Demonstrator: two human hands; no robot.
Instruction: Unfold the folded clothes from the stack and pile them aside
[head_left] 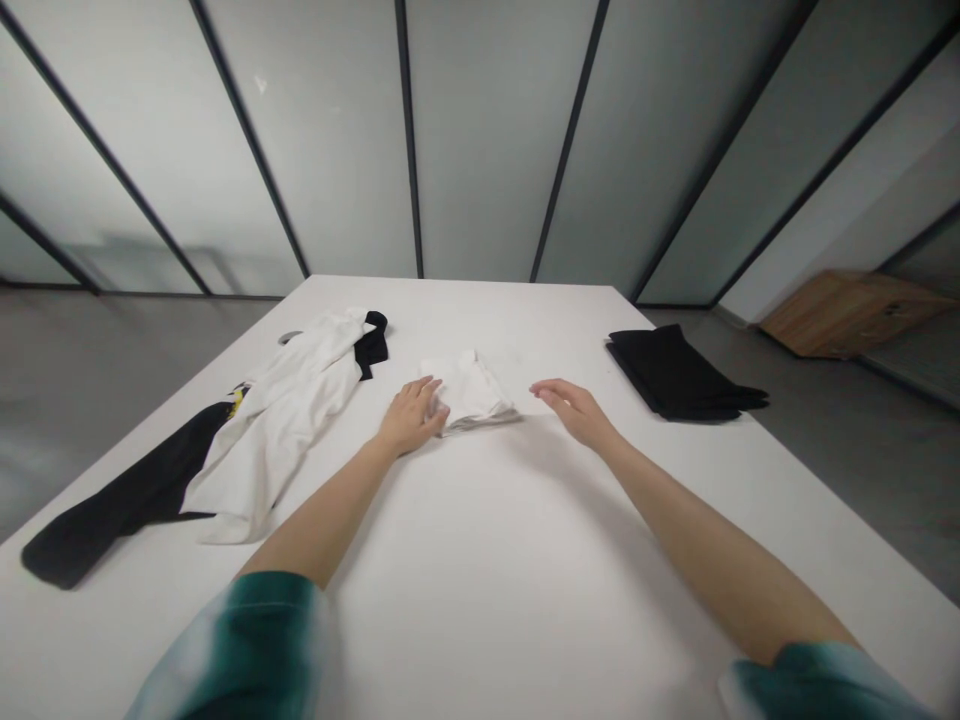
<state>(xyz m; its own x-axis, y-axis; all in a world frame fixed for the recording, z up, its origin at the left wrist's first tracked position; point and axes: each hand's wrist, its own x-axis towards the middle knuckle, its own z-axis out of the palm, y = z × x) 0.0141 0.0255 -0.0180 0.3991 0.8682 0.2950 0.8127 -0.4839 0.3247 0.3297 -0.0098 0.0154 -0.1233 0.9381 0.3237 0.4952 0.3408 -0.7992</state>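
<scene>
A folded white garment [476, 390] lies flat on the white table, in the middle of the view. My left hand [412, 412] rests on its left edge, fingers stretched out over the cloth. To the right of the garment, my right hand [574, 408] is held above the table, apart from the cloth, with its fingers loosely extended and nothing in them. What kind of garment it is I cannot tell from the folded shape.
Loose white clothing [292, 415] lies over black clothing [142, 490] along the table's left side. Folded black clothing [675, 375] sits near the right edge. Behind the white table [480, 580] stands a frosted glass wall [487, 150]; a wooden cabinet [847, 310] is at far right.
</scene>
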